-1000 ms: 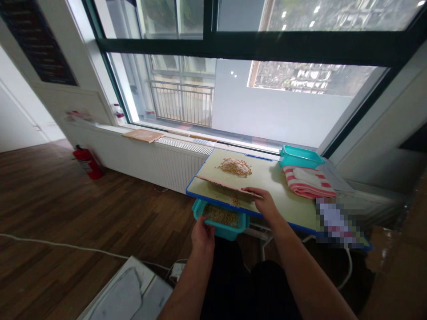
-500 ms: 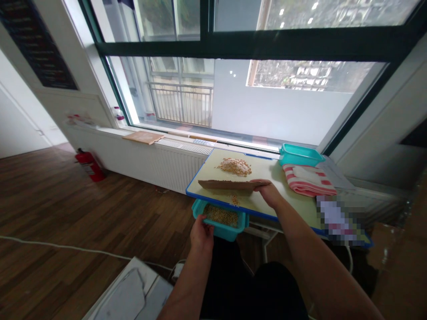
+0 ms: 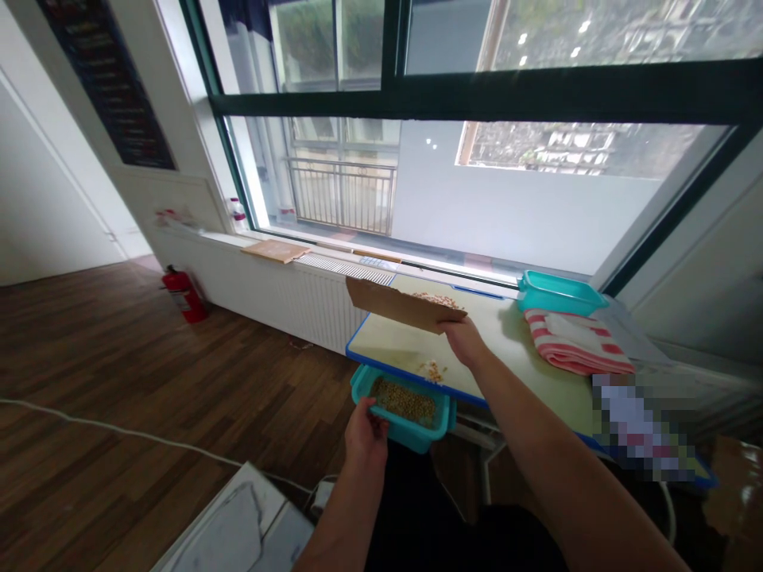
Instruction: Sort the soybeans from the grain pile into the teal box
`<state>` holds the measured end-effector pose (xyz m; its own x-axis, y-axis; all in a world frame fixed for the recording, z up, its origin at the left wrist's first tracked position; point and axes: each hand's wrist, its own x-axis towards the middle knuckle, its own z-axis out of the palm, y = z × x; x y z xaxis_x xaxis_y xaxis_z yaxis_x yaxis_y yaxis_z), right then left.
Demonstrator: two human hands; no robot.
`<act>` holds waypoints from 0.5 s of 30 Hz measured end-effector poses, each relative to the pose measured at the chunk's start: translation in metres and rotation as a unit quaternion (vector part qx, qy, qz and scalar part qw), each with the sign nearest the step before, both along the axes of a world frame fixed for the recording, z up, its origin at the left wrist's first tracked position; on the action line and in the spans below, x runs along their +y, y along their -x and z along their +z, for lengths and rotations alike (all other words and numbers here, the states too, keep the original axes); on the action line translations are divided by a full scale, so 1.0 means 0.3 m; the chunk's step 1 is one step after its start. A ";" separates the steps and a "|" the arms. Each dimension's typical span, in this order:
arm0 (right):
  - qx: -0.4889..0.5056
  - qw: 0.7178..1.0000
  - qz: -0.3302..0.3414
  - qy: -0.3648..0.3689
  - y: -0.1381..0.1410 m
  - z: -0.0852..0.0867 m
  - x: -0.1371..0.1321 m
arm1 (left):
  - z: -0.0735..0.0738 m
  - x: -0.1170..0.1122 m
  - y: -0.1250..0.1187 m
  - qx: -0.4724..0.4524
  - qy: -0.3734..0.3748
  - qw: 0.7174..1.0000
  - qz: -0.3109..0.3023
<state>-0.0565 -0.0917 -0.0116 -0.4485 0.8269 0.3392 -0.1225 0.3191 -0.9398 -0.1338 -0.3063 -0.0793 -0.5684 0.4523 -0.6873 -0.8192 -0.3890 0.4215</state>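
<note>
My left hand (image 3: pixel 366 433) grips the near side of a turquoise plastic basin (image 3: pixel 411 435), held just below the table's front edge. Inside it lies a layer of yellowish beans or grains (image 3: pixel 405 401). My right hand (image 3: pixel 463 340) is closed on the right end of a flat strip of brown cardboard (image 3: pixel 396 308), raised and tilted above the table (image 3: pixel 506 357). Behind the strip a pile of pale and orange-brown kernels (image 3: pixel 438 300) is partly hidden. A few loose kernels (image 3: pixel 433 371) lie near the blue table edge, above the basin.
A second turquoise basin (image 3: pixel 560 295) stands at the table's back right, beside a folded red-and-white striped towel (image 3: pixel 578 342). A blurred-out item (image 3: pixel 640 429) is at the right end. The radiator (image 3: pixel 286 294) and window lie beyond; a fire extinguisher (image 3: pixel 183 294) stands on the floor at left.
My right hand has lifted the cardboard strip up and away from the front edge, tilting it so it covers more of the pile. My left hand still holds the basin. The view has shifted slightly.
</note>
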 end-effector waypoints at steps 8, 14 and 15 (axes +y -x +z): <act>-0.101 0.993 0.058 0.011 0.137 -0.013 -0.058 | -0.018 -0.024 0.027 -0.014 -0.003 1.000 0.004; -0.117 0.989 0.093 0.014 0.101 -0.027 -0.048 | -0.013 -0.046 0.051 -0.016 -0.004 1.000 0.001; -0.123 0.987 0.100 0.017 0.093 -0.026 -0.040 | -0.013 -0.046 0.053 -0.017 -0.007 1.000 0.003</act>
